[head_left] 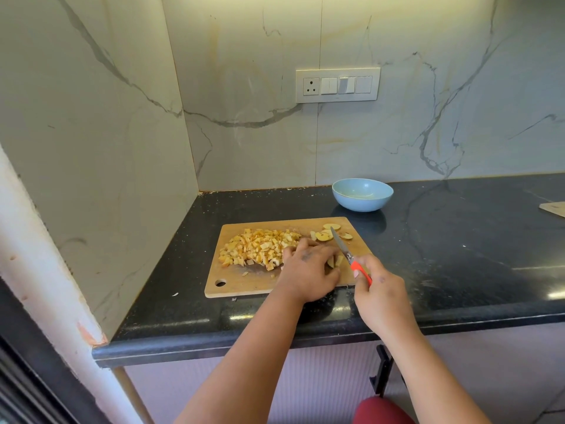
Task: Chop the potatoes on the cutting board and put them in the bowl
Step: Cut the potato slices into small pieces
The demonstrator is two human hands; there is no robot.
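Note:
A wooden cutting board (244,286) lies on the black counter. A heap of diced potato (260,247) covers its left half, and a few potato slices (324,236) lie at its far right corner. My left hand (308,270) rests on the board, its fingers curled over small potato pieces (335,261) at the fingertips. My right hand (379,295) grips the red handle of a small knife (341,246), whose blade points away toward the slices. A light blue bowl (362,194) stands behind the board, and nothing shows inside it.
The black counter (458,255) runs on to the right, with the corner of another wooden board (553,208) at the far right edge. Marble walls close the left side and the back. A socket panel (337,85) sits on the back wall.

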